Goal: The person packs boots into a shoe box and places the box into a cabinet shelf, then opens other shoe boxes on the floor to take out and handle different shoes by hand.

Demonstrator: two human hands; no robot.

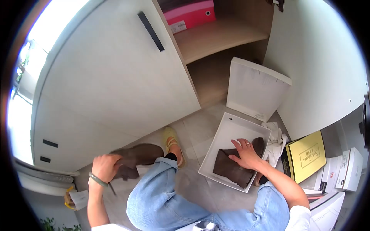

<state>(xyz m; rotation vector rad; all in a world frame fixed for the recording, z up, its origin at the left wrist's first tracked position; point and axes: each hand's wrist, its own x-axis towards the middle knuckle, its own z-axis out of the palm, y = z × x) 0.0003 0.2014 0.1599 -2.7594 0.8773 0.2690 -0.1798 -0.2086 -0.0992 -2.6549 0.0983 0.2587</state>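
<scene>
A dark brown boot is held off to the left, its foot toward my left knee. The fingers of my left hand are closed on its upper end, and motion blurs that part. A second brown boot lies on its side in a white shoebox on the floor between my legs and the cabinet. My right hand rests on this boot with its fingers spread, not wrapped round it. The white box lid leans upright behind the box, against the cabinet opening.
An open cabinet holds a pink-red shoebox on its shelf; its door swings out at right. Crumpled white paper lies beside the white box. A yellow box and several other boxes stand farther right.
</scene>
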